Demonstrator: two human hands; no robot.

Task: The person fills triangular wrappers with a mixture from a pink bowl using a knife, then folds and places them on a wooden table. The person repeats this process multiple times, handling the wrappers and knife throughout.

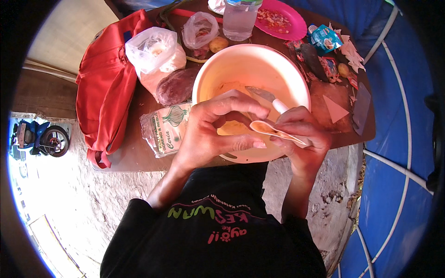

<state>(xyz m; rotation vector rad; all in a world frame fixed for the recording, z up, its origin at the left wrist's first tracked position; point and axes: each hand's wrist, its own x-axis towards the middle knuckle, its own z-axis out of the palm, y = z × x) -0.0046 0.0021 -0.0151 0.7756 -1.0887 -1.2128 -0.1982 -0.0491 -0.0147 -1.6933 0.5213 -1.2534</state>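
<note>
My left hand (218, 127) and my right hand (299, 132) meet over the near rim of a large pale orange bowl (241, 62) on a brown table. The right hand grips a knife with a white handle (280, 106); its blade (260, 93) points left over the bowl. Between the fingertips of both hands lies a thin pale peel or slice (269, 129), pinched by the left thumb and fingers and resting on the right fingers. Orange-yellow contents (227, 88) show at the bowl's bottom, partly hidden by my left hand.
A red bag (109, 83) lies at the table's left. Near the bowl are a printed flat packet (167, 127), a purple tuber (177, 86), clear plastic bags (153, 51), a water bottle (238, 18), a pink plate (282, 21) and small wrappers (327, 51). Blue tarp (398, 153) on the right.
</note>
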